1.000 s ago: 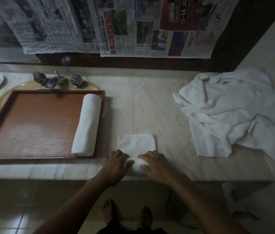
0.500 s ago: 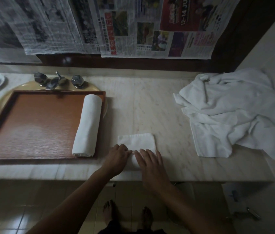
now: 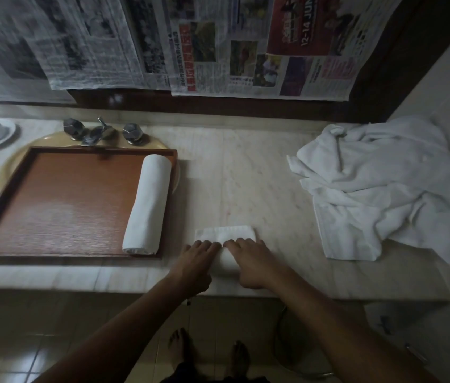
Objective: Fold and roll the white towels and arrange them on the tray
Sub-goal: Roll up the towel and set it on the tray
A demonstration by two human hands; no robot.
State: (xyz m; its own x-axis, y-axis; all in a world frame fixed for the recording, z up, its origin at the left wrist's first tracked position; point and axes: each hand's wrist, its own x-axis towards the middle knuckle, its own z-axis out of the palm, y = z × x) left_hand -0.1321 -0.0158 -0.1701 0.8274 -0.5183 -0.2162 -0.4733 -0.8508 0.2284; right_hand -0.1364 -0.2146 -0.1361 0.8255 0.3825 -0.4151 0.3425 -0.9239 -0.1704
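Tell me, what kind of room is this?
Most likely a bathroom, maybe in a hotel. A tap sits behind a yellowish basin set into the marble-look counter, with the tray laid across it, and a heap of white towels waits on the counter's right.

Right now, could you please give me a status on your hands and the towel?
Hands: left hand and right hand pressing on part-rolled towel. One finished roll on the tray. Nothing between towel and tray; loose pile off right.
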